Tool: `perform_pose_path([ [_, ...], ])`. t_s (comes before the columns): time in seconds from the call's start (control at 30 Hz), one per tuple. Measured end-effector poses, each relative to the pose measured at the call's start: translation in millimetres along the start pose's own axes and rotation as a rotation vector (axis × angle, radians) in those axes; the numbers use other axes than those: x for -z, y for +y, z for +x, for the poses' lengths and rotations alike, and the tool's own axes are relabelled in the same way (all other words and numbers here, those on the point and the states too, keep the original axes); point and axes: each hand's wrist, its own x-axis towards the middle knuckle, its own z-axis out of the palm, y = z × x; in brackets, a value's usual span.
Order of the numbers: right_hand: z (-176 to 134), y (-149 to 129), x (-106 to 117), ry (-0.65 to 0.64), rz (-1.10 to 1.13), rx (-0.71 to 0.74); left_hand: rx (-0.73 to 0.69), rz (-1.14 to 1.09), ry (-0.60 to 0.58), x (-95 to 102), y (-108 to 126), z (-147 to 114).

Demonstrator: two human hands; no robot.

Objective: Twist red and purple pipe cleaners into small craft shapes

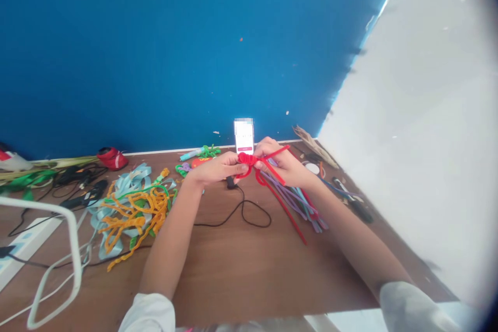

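Observation:
Above the brown table, both hands pinch a bundle of red pipe cleaners [246,158] that is partly coiled and bent into loops. My left hand [220,167] grips its left side between thumb and fingers. My right hand [283,165] closes on its right side, where straight red ends stick out past the fingers. One long red pipe cleaner [288,209] slants down toward the table; whether it joins the held bundle I cannot tell. Purple and light-blue pipe cleaners [299,202] lie beneath my right hand and forearm, partly covered.
A lit phone [244,136] leans against the blue wall. Orange pipe-cleaner shapes [143,210] and pale-blue ribbon [130,181] pile up at left, near a white power strip [27,249] and white bent tubing [75,249]. A black cable [252,224] curls mid-table. Pliers-like tools [360,210] lie right.

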Motion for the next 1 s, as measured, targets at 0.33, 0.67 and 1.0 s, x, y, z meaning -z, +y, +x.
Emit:
perform_pose_path([
  [0.33, 6, 4, -14, 0.366, 0.649, -0.505, -0.258, 0.804, 0.629, -20.4, 6, 11],
  [0.67, 8, -2, -12, 0.469, 0.989, -0.753, -0.591, 1.251, 0.746, -19.2, -6, 12],
  [1.0, 8, -7, -23, 0.423, 0.785, -0.599, -0.334, 0.605, 1.001, -41.2, -2, 25],
])
